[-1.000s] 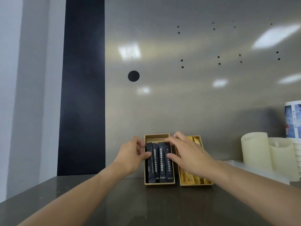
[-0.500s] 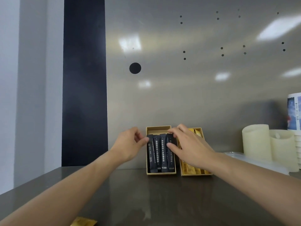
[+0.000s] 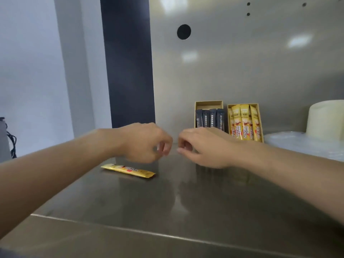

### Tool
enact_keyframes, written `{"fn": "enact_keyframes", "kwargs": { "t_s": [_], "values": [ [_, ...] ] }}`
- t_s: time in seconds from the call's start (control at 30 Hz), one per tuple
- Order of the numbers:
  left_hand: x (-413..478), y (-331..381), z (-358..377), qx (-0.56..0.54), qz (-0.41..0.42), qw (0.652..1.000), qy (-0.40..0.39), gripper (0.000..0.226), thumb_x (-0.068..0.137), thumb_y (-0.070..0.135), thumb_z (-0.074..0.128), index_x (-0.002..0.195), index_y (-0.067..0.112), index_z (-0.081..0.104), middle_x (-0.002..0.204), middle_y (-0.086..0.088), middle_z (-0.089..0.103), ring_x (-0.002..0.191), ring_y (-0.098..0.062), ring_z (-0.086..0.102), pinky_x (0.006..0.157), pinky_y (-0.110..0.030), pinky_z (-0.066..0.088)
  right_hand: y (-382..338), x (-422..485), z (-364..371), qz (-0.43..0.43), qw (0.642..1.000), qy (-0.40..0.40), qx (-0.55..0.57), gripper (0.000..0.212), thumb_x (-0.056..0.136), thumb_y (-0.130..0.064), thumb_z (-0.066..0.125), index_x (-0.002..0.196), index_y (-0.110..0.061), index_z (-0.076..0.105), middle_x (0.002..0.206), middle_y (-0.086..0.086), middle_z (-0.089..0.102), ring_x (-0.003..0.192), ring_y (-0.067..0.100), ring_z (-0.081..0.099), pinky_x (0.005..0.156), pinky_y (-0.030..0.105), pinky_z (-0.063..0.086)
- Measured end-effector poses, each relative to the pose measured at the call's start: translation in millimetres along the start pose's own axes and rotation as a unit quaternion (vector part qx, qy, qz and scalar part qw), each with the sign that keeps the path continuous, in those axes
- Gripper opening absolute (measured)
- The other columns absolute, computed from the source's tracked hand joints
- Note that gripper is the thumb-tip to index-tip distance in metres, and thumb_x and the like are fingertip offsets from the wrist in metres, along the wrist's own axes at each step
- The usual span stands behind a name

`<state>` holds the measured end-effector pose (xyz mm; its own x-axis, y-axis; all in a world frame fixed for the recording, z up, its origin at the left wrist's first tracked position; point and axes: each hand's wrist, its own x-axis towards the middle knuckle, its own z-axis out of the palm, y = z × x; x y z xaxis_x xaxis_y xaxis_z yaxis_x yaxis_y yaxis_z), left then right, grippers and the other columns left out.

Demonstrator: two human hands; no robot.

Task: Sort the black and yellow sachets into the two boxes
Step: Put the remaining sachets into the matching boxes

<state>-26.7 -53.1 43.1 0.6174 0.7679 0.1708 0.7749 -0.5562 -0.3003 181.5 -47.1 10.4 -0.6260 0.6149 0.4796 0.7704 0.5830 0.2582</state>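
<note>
Table point(image 3: 167, 211): grey, glossy. Loose yellow sachet point(image 3: 128, 170): one, flat on the table, nearer than the black-sachet box point(image 3: 208, 104) and well to its left. Left hand point(image 3: 147, 142): above the table, left of and nearer than that box, fingers loosely curled, empty. Right hand point(image 3: 204, 146): just before the box, hiding its near end, fingers loosely curled, empty. Black sachets point(image 3: 210, 119): four, side by side in the box. Yellow-sachet box point(image 3: 256, 107): just right of it, holding yellow sachets point(image 3: 244, 123). Candle point(image 3: 325, 118): farther right.
</note>
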Motion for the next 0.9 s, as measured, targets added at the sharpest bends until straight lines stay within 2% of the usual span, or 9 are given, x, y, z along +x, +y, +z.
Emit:
{"fn": "enact_keyframes", "kwargs": {
  "t_s": [0.07, 0.17, 0.3, 0.37, 0.43, 0.57, 0.67, 0.83, 0.9],
  "values": [
    [-20, -4, -5, -0.029, -0.03, 0.996, -0.084, 0.036, 0.081, 0.012, 0.054, 0.106, 0.036, 0.066, 0.108, 0.022, 0.064, 0.087, 0.005, 0.056, 0.069, -0.018, 0.042, -9, -5, -3, -0.006, 1.0, -0.018, 0.025, 0.024, 0.102, -0.05, 0.043, 0.097, -0.03, 0.054, 0.094, -0.013, 0.057, 0.08, 0.007, 0.057, 0.067, 0.028, 0.048],
    [-40, -10, -6, -0.062, -0.043, 0.984, -0.161, 0.036, 0.08, 0.016, 0.064, 0.109, 0.036, 0.067, 0.108, 0.024, 0.065, 0.087, 0.005, 0.061, 0.073, -0.016, 0.05, -15, -14, -7, -0.015, 0.999, -0.033, 0.038, 0.025, 0.102, -0.051, 0.043, 0.097, -0.03, 0.055, 0.094, -0.014, 0.058, 0.081, 0.007, 0.058, 0.074, 0.031, 0.054],
    [-43, -15, 4, -0.082, -0.044, 0.983, -0.161, 0.022, 0.085, 0.026, 0.07, 0.102, 0.038, 0.063, 0.097, 0.018, 0.066, 0.093, -0.01, 0.066, 0.085, -0.034, 0.057, -19, -24, -12, -0.017, 0.998, -0.046, 0.039, 0.024, 0.102, -0.049, 0.043, 0.1, -0.029, 0.056, 0.097, -0.012, 0.06, 0.085, 0.009, 0.059, 0.078, 0.035, 0.055],
    [-39, -18, 6, -0.096, -0.038, 0.98, -0.168, 0.018, 0.087, 0.029, 0.072, 0.098, 0.039, 0.061, 0.096, 0.013, 0.067, 0.093, -0.016, 0.067, 0.085, -0.037, 0.057, -18, -29, -14, -0.009, 0.997, -0.062, 0.038, 0.022, 0.102, -0.047, 0.044, 0.102, -0.028, 0.056, 0.097, -0.011, 0.061, 0.087, 0.011, 0.06, 0.079, 0.036, 0.054],
    [-34, -20, 6, -0.136, -0.036, 0.978, -0.155, 0.013, 0.088, 0.031, 0.073, 0.092, 0.038, 0.062, 0.091, 0.011, 0.069, 0.084, -0.015, 0.068, 0.076, -0.032, 0.058, -16, -31, -12, -0.003, 0.995, -0.081, 0.058, 0.02, 0.101, -0.046, 0.047, 0.103, -0.028, 0.057, 0.096, -0.01, 0.063, 0.086, 0.011, 0.06, 0.076, 0.034, 0.053],
    [-8, -4, -7, -0.243, -0.018, 0.97, 0.008, 0.006, 0.092, 0.031, 0.071, 0.091, 0.027, 0.066, 0.076, 0.009, 0.069, 0.061, -0.002, 0.058, 0.059, -0.017, 0.047, -1, -38, -11, 0.055, 0.978, -0.092, 0.177, 0.035, 0.097, -0.053, 0.054, 0.118, -0.025, 0.058, 0.104, -0.011, 0.065, 0.079, 0.0, 0.058, 0.071, 0.022, 0.047],
    [22, 19, -20, -0.41, -0.021, 0.902, 0.134, 0.01, 0.094, 0.021, 0.068, 0.092, 0.014, 0.063, 0.067, 0.008, 0.065, 0.051, -0.003, 0.056, 0.049, -0.017, 0.047, 12, -39, -13, 0.117, 0.946, -0.061, 0.295, 0.044, 0.095, -0.056, 0.056, 0.124, -0.023, 0.056, 0.111, -0.009, 0.065, 0.084, 0.004, 0.066, 0.072, 0.021, 0.049],
    [72, 62, -27, -0.555, -0.046, 0.789, 0.262, 0.014, 0.096, 0.018, 0.066, 0.098, 0.006, 0.061, 0.076, -0.006, 0.062, 0.053, -0.008, 0.061, 0.054, -0.024, 0.057, 42, -34, -18, 0.171, 0.909, 0.04, 0.378, 0.022, 0.099, -0.034, 0.061, 0.108, -0.014, 0.062, 0.098, 0.009, 0.07, 0.072, 0.015, 0.071, 0.059, 0.031, 0.053],
    [88, 71, -27, -0.564, -0.054, 0.774, 0.282, 0.021, 0.099, 0.023, 0.061, 0.104, 0.003, 0.061, 0.077, -0.007, 0.064, 0.055, -0.01, 0.062, 0.061, -0.029, 0.06, 59, -37, -19, 0.194, 0.899, 0.053, 0.39, 0.016, 0.1, -0.028, 0.06, 0.101, -0.012, 0.063, 0.089, 0.007, 0.066, 0.068, 0.013, 0.069, 0.055, 0.027, 0.052]
  ]
}}
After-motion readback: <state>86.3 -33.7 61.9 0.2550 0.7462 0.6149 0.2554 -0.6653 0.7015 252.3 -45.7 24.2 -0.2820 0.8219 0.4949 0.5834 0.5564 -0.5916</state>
